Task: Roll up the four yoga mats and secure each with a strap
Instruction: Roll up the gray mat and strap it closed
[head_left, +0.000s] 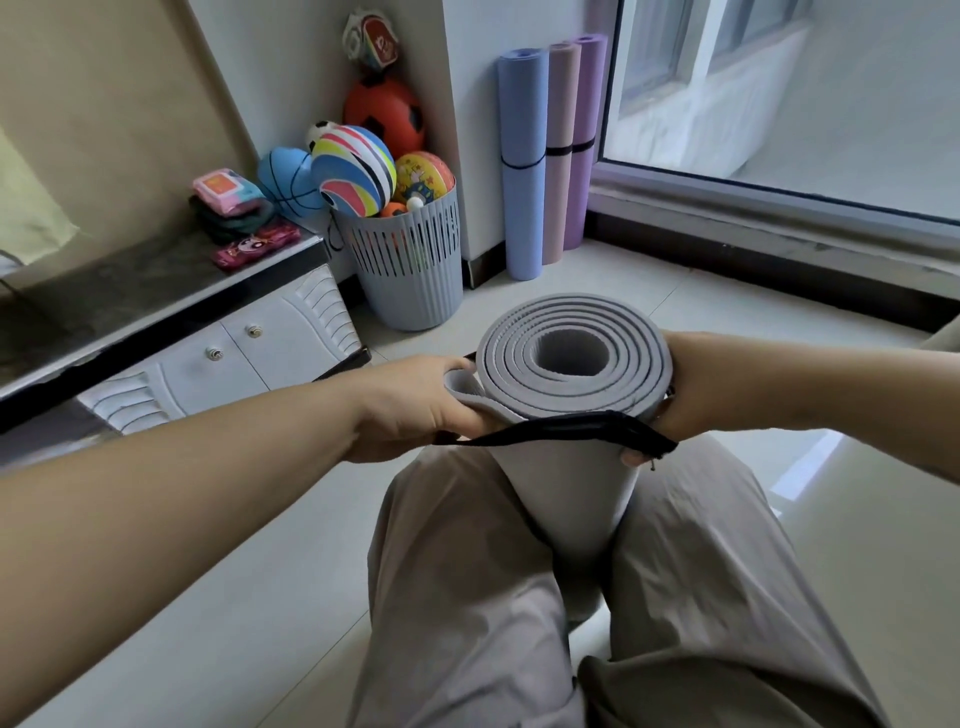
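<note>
Strapping of the grey yoga mat (569, 493)
Upright between the knees (467, 519), it frees both hands: left hand (415, 405), grip closed on the loose flap and black strap (571, 428), stops the roll springing open; right hand (691, 395), grip wrapped round the far side, pins the strap end with its thumb. Three strapped mats (561, 130) lean by the window (779, 78).

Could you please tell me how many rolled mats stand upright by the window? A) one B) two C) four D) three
D: the blue mat, pink mat and purple mat stand there side by side; the grey mat is apart, nearer the camera.
</note>
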